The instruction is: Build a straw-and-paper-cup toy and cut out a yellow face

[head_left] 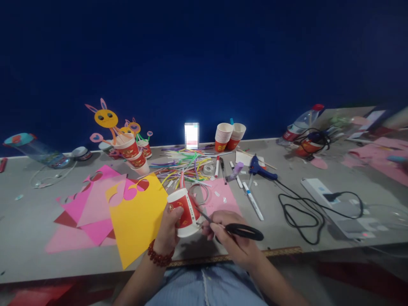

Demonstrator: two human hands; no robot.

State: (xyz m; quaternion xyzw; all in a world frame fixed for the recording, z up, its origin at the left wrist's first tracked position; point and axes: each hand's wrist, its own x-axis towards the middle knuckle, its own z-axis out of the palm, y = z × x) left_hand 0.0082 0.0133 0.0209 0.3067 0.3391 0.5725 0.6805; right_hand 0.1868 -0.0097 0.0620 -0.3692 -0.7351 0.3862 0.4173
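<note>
Scissors [244, 231] against the cup [185, 212], low centre!
Grey table [28, 221] stretches wide, yellow sheet [137, 221] flat beside you; your left hand [170, 225] wraps the red-and-white paper cup, tilted above the near edge, and your right hand [234, 236] closes round black-handled scissors.

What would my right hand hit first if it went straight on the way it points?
Most likely the red paper cup in your left hand, scissors leading; whether they touch it now is unclear.
</note>
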